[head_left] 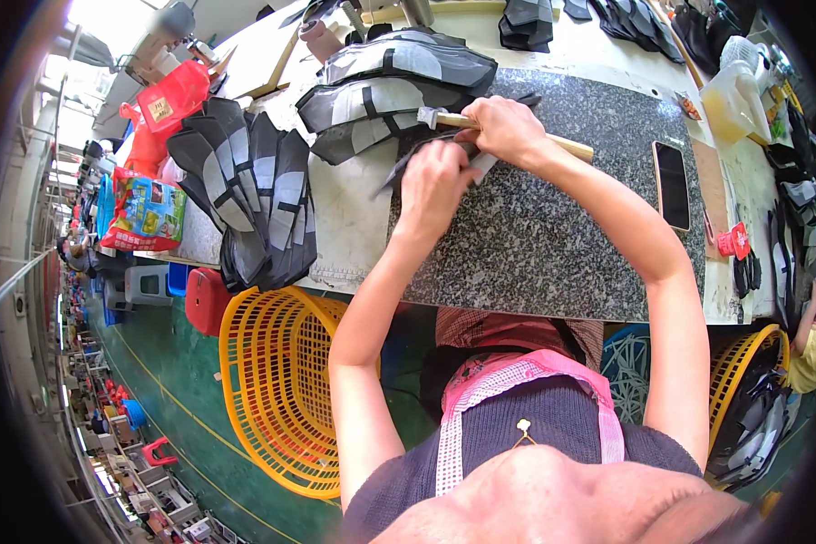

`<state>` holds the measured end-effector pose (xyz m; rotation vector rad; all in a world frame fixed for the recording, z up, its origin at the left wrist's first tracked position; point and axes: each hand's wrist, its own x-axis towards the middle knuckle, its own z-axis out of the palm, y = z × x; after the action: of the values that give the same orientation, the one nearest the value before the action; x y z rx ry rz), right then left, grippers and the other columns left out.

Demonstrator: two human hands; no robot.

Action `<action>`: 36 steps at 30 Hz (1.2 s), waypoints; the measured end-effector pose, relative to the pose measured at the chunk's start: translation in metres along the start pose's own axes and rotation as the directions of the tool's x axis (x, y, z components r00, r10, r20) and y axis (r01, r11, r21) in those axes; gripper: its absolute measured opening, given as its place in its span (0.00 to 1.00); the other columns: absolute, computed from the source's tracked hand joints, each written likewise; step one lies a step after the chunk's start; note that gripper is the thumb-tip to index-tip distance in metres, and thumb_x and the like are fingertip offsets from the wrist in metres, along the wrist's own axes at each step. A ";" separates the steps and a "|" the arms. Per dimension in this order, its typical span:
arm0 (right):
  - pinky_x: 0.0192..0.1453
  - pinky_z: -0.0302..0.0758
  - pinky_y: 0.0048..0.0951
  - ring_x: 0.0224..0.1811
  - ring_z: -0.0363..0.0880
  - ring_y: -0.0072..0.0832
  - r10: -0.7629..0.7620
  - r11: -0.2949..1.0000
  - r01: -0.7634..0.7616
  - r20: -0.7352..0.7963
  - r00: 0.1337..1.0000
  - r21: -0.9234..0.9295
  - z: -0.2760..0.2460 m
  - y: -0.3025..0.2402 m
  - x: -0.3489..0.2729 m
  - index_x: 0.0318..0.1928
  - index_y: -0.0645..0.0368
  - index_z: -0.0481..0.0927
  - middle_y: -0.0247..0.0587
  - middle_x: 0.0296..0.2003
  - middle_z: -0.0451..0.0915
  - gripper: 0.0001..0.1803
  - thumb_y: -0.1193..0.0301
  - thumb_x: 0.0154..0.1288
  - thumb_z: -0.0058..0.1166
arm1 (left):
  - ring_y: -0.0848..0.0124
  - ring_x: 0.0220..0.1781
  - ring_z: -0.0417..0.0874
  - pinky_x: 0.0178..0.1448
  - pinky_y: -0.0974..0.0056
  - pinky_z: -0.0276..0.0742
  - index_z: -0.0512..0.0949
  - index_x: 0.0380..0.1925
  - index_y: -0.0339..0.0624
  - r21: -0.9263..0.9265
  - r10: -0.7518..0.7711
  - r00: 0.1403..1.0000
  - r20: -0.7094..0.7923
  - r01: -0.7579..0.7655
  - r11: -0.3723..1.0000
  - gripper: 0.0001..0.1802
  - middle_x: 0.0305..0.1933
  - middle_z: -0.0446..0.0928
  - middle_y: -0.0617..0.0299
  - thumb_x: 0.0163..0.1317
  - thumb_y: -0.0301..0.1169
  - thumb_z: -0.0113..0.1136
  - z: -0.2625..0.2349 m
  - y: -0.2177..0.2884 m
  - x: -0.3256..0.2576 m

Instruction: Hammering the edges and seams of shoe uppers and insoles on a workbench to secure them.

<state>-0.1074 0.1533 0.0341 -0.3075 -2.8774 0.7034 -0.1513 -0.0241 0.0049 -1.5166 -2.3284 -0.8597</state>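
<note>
My right hand (506,129) is closed around a tool with a pale wooden handle (567,147) and a small greyish head (428,116), its kind not clear. Just left of it, my left hand (437,177) has its fingers curled down on a dark grey cut piece (395,174). Both hands are close together over a speckled stone slab (553,240), and the fingers hide most of that piece. Beyond them lie overlapping stacks of black and grey cut pieces (385,91). More such pieces are fanned in a pile (254,186) at the left table edge.
A phone (671,186) lies on the slab's right side. A jug of yellowish liquid (736,104) stands at the far right. Red bags (168,100) and a colourful packet (145,213) sit at the left. Yellow baskets (245,399) flank me below the table.
</note>
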 end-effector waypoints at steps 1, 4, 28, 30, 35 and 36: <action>0.51 0.80 0.48 0.47 0.85 0.51 -0.001 1.000 0.001 0.005 1.000 -0.003 0.001 -0.002 0.001 0.40 0.57 0.86 0.53 0.37 0.86 0.18 0.54 0.63 0.66 | 0.56 0.41 0.82 0.46 0.54 0.79 0.77 0.34 0.42 -0.041 -0.015 0.996 0.091 0.019 0.999 0.16 0.36 0.78 0.57 0.55 0.38 0.75 -0.005 0.013 -0.006; 0.50 0.81 0.49 0.45 0.85 0.52 -0.023 0.993 0.016 -0.053 0.998 -0.119 0.007 -0.002 0.003 0.40 0.56 0.86 0.54 0.37 0.86 0.18 0.53 0.64 0.65 | 0.55 0.37 0.83 0.40 0.53 0.80 0.78 0.32 0.44 -0.112 0.080 0.969 0.232 -0.055 0.992 0.13 0.32 0.77 0.55 0.58 0.37 0.72 -0.017 0.072 -0.031; 0.40 0.74 0.31 0.33 0.77 0.23 0.417 0.739 -0.397 0.093 0.904 0.545 -0.078 0.018 -0.303 0.57 0.65 0.80 0.38 0.32 0.82 0.20 0.62 0.77 0.49 | 0.51 0.40 0.83 0.46 0.49 0.78 0.79 0.50 0.39 -0.500 0.161 0.701 0.695 0.310 0.808 0.19 0.43 0.78 0.49 0.60 0.33 0.70 0.042 0.130 -0.045; 0.38 0.73 0.33 0.29 0.76 0.30 0.410 0.748 -0.406 0.116 0.905 0.525 -0.074 0.019 -0.322 0.56 0.66 0.80 0.42 0.29 0.79 0.19 0.63 0.78 0.48 | 0.51 0.39 0.83 0.45 0.49 0.78 0.79 0.48 0.38 -0.497 0.154 0.741 0.654 0.267 0.826 0.18 0.42 0.77 0.49 0.61 0.33 0.69 0.045 0.135 -0.051; 0.31 0.71 0.43 0.26 0.79 0.51 0.471 0.723 -0.488 0.169 0.866 0.489 -0.050 0.030 -0.336 0.50 0.64 0.80 0.54 0.24 0.77 0.15 0.64 0.77 0.50 | 0.57 0.47 0.79 0.53 0.55 0.76 0.81 0.46 0.39 -0.323 0.175 0.818 0.548 0.014 0.946 0.19 0.40 0.78 0.57 0.54 0.30 0.74 0.040 0.146 -0.042; 0.31 0.71 0.45 0.28 0.80 0.55 0.470 0.726 -0.481 0.156 0.869 0.491 -0.046 0.031 -0.337 0.48 0.64 0.79 0.56 0.24 0.76 0.15 0.64 0.76 0.50 | 0.58 0.50 0.78 0.56 0.56 0.75 0.82 0.46 0.41 -0.311 0.170 0.822 0.544 0.009 0.950 0.21 0.40 0.79 0.58 0.50 0.30 0.76 0.040 0.147 -0.037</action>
<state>0.2319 0.1204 0.0235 -0.9772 -2.4803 1.5322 0.0005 0.0143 0.0059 -2.2505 -2.5753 -0.8595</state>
